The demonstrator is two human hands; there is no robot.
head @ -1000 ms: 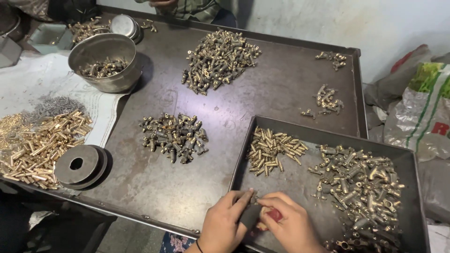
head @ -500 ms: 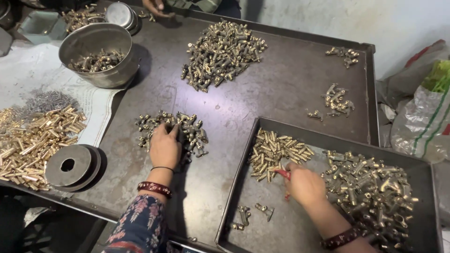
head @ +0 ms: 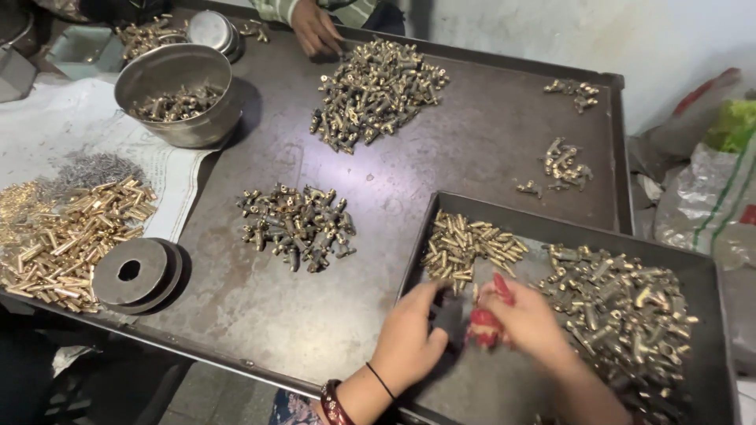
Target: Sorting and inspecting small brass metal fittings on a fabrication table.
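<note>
While my left hand (head: 409, 342) and right hand (head: 529, 321) meet over the near dark tray (head: 488, 389), fingers pinch a small red-tipped piece (head: 482, 327), blurred. Just beyond lies the brass pin pile (head: 468, 248); farther left, dark fittings (head: 298, 226).

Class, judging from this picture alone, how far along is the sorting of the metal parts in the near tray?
Done: a small heap of brass pins lies apart in the dark tray. In hand: the left hand and right hand meet over a red-handled tool; what else they grip is blurred. Left: a large pile of mixed fittings in the tray.
</note>
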